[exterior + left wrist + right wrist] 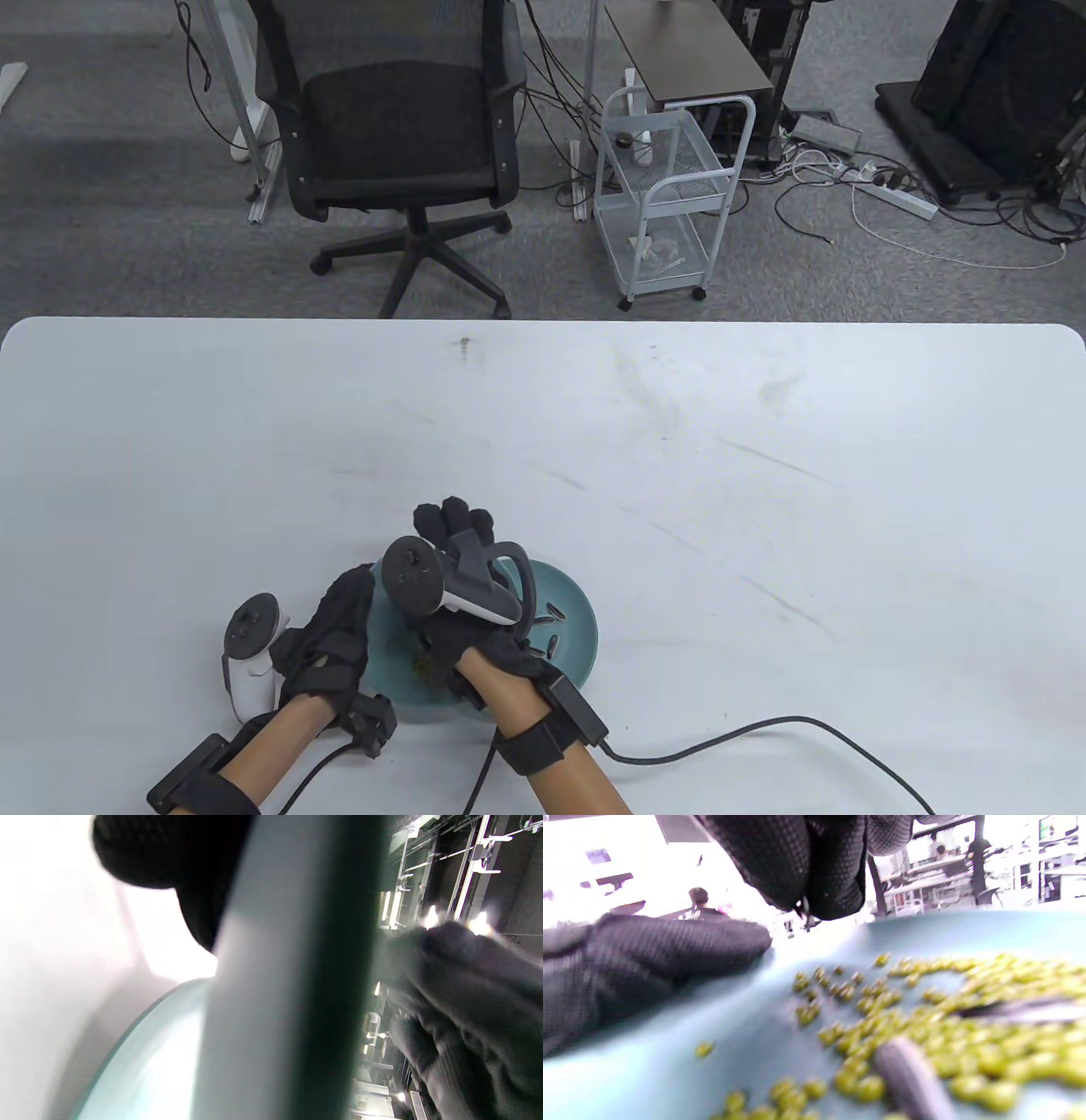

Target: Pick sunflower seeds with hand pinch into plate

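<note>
A teal plate [579, 635] sits near the table's front edge. It holds dark striped sunflower seeds [556, 613] and many small green beans [865, 1014]. My left hand [344, 613] grips the plate's left rim; the rim [288, 984] fills the left wrist view, with a fingertip [169, 853] beside it. My right hand [450, 519] hovers over the plate with its fingertips [835, 878] pinched together. A thin sliver, apparently a sunflower seed [802, 909], shows between them. Blurred seeds [908, 1073] lie among the beans below.
The white table [764, 475] stretches far and right of the plate. A cable [764, 730] runs from my right wrist across the front right. An office chair [399, 127] and a white wire cart [666, 187] stand beyond the far edge.
</note>
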Motion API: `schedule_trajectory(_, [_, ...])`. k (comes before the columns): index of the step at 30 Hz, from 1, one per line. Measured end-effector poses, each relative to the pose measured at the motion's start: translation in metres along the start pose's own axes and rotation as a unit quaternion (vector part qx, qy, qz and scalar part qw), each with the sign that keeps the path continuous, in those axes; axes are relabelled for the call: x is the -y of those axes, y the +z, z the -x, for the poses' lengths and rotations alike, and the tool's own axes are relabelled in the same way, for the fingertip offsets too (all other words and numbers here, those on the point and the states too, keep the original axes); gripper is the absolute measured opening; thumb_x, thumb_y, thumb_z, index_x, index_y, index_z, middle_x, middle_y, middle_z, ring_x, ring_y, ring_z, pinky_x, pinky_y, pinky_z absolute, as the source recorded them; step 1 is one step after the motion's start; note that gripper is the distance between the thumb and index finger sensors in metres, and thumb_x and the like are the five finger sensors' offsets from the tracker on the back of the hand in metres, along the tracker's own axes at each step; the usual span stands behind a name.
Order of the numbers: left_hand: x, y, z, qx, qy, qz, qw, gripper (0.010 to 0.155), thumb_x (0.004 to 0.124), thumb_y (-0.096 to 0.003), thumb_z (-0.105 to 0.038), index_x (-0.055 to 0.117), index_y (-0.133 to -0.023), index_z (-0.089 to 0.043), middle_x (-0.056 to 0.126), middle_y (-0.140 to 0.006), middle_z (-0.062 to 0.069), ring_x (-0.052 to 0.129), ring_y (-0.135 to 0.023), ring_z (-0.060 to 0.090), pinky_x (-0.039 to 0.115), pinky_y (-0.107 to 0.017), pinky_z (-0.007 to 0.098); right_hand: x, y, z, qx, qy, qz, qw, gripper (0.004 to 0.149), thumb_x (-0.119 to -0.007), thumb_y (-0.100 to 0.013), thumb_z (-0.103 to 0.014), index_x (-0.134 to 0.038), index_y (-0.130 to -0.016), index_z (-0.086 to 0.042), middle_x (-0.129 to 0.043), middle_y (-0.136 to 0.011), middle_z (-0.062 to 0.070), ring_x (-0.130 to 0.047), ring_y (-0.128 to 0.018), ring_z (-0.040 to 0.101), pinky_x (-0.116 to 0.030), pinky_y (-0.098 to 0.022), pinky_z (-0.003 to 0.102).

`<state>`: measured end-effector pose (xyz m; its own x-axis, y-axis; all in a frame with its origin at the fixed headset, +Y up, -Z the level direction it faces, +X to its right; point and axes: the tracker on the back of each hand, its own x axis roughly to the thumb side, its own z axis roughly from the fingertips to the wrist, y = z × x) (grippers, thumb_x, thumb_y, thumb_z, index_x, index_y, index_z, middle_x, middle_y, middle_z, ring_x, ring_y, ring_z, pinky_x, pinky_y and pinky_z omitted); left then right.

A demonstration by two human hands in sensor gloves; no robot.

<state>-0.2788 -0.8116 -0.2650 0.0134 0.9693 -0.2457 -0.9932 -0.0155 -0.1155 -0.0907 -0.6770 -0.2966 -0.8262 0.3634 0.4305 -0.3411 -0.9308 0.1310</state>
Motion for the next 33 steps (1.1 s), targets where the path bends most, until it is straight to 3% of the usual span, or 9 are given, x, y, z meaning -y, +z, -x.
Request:
schedule_trajectory(3, [-0.006, -0.001, -0.002, 0.001, 0.002, -0.012, 1.0, 0.049, 0.053, -0.0636, -0.052, 0.05, -0.103, -0.024, 0.087, -0.079, 0.008, 0.101, -0.041, 0.022, 0.084, -0.033, 0.035, 0.025, 0.01, 0.021, -0.026, -0.023, 0.04, 0.999, 0.034, -0.089, -0.054, -0.021, -0.091, -0.074, 0.006, -0.048, -0.11, 0.036, -0.035, -0.098, 0.068, -0.029, -0.065, 0.079])
schedule_trajectory(7, [-0.012, -0.002, -0.002, -0.001, 0.003, -0.025, 1.0, 0.049, 0.053, -0.0636, -0.052, 0.05, -0.103, -0.023, 0.087, -0.079, 0.008, 0.101, -0.041, 0.021, 0.084, -0.032, 0.035, 0.039, 0.022, 0.061, -0.081, -0.027, 0.068, 0.994, 0.034, -0.089, -0.054, -0.021, -0.091, -0.075, 0.005, -0.047, -0.11, 0.036, -0.035, -0.098, 0.068, -0.029, -0.065, 0.079])
schedule_trajectory(14, [-0.013, -0.003, -0.002, -0.003, 0.011, -0.021, 1.0, 0.049, 0.053, -0.0638, -0.052, 0.05, -0.103, -0.024, 0.087, -0.079, 0.007, 0.102, -0.041, 0.021, 0.085, -0.033, 0.034, 0.002, 0.033, 0.113, -0.15, -0.053, 0.015, 0.987, 0.034, -0.089, -0.054, -0.022, -0.091, -0.074, 0.005, -0.049, -0.109, 0.037, -0.037, -0.097, 0.069, -0.03, -0.064, 0.08])
schedule_trajectory(19, [-0.012, -0.004, -0.002, -0.001, 0.013, -0.016, 1.0, 0.049, 0.053, -0.0639, -0.052, 0.05, -0.103, -0.024, 0.087, -0.079, 0.007, 0.101, -0.041, 0.021, 0.085, -0.032, 0.035, -0.01, 0.027, 0.113, -0.146, -0.045, -0.002, 0.988, 0.034, -0.089, -0.054, -0.022, -0.091, -0.074, 0.005, -0.049, -0.109, 0.036, -0.038, -0.097, 0.068, -0.031, -0.064, 0.079])
schedule_trajectory(33, [-0.01, -0.003, -0.001, 0.0, 0.012, -0.014, 1.0, 0.049, 0.053, -0.0639, -0.052, 0.05, -0.103, -0.024, 0.087, -0.078, 0.008, 0.101, -0.041, 0.021, 0.084, -0.032, 0.035, -0.007, 0.028, 0.115, -0.145, -0.063, 0.01, 0.987, 0.036, -0.088, -0.054, -0.023, -0.09, -0.077, 0.005, -0.049, -0.109, 0.036, -0.037, -0.097, 0.068, -0.031, -0.064, 0.079])
